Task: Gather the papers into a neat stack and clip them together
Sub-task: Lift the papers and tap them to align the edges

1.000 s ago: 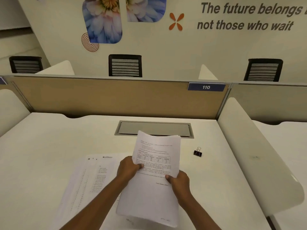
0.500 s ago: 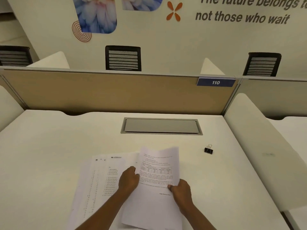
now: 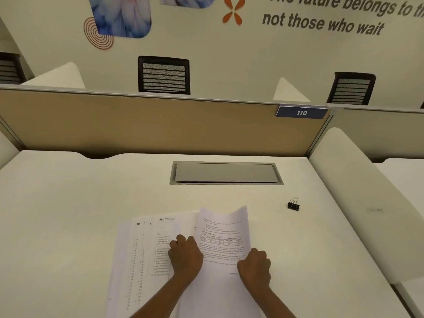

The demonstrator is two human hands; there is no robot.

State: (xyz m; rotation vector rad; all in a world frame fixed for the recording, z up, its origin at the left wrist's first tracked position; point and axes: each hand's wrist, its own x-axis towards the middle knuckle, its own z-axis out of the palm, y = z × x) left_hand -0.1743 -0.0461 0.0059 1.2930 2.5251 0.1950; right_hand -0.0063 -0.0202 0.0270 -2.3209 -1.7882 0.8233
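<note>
Two hands [image 3: 185, 258] [image 3: 254, 265], fingers clamped on sheets [image 3: 223, 239], have lowered them; I see the binder clip [image 3: 293, 204] untouched at 2 o'clock.

The print on the papers [image 3: 220, 237] is too small to read. Their lower ends run off the bottom of the frame, as do both forearms. The left hand [image 3: 185, 255] covers part of the sheets [image 3: 142, 249] beneath. The wall lettering [image 3: 344, 17] is cut off at the upper right.

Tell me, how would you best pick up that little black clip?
Pinch the clip by its two wire loops, coming from above. They stand up over the black body, which rests on the desk, well apart from the papers.
</note>
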